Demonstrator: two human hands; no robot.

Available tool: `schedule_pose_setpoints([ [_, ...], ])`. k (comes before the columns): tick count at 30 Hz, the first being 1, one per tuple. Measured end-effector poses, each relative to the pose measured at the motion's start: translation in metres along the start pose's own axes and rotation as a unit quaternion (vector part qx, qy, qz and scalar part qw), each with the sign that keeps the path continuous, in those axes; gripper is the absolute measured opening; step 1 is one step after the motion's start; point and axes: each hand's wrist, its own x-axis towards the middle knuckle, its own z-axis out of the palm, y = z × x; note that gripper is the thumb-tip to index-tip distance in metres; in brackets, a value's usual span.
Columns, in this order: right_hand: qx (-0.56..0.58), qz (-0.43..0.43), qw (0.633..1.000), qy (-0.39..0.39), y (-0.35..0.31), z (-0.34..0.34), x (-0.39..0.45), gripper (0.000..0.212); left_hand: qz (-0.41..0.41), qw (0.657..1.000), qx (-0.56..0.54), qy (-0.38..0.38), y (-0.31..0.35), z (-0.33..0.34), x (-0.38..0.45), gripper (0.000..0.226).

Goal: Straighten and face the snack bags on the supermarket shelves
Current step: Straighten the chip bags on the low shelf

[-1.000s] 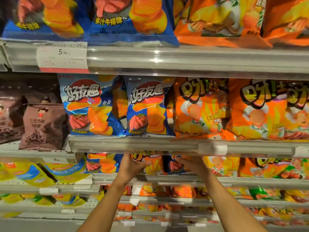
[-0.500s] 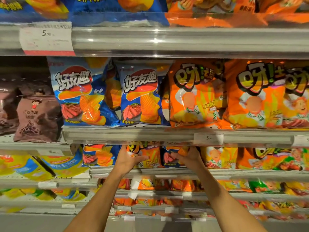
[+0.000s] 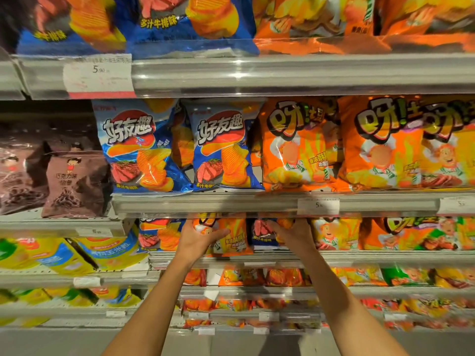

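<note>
The left hand (image 3: 198, 237) grips an orange snack bag (image 3: 231, 235); at its 3 o'clock, the right hand (image 3: 293, 233) clasps a blue chip bag (image 3: 262, 232) on the shelf (image 3: 359, 256).

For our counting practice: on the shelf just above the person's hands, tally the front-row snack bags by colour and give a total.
Blue bags: 2
Orange bags: 3
Total: 5
Not counted, one shelf lower: the held orange bag in the left hand and the held blue bag in the right hand.
</note>
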Motion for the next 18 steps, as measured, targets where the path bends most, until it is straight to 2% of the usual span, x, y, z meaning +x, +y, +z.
schedule_pose_setpoints([
  [2, -0.012, 0.005, 1.0, -0.005, 0.0, -0.002, -0.002, 0.031, 0.002, 1.0, 0.012, 0.004, 0.001, -0.002, -0.006, 0.107],
  [6, -0.022, 0.022, 1.0, -0.005, -0.001, -0.008, -0.011, 0.042, -0.005, 0.999, 0.031, 0.029, -0.005, -0.002, -0.021, 0.085],
  [8, -0.008, 0.017, 1.0, -0.009, 0.004, -0.015, -0.021, 0.052, -0.004, 0.999, 0.024, 0.044, -0.011, 0.002, -0.029, 0.088],
  [11, 0.005, 0.015, 1.0, -0.005, 0.015, -0.035, -0.037, 0.042, -0.02, 0.998, 0.02, 0.049, -0.015, 0.014, -0.04, 0.084],
  [15, -0.002, 0.023, 1.0, 0.001, 0.029, -0.073, -0.055, 0.05, -0.04, 0.997, 0.022, 0.066, -0.007, 0.037, -0.039, 0.098],
  [18, 0.025, 0.017, 0.999, 0.017, 0.038, -0.105, -0.067, 0.063, -0.038, 0.997, 0.005, 0.065, 0.01, 0.061, -0.032, 0.089],
])
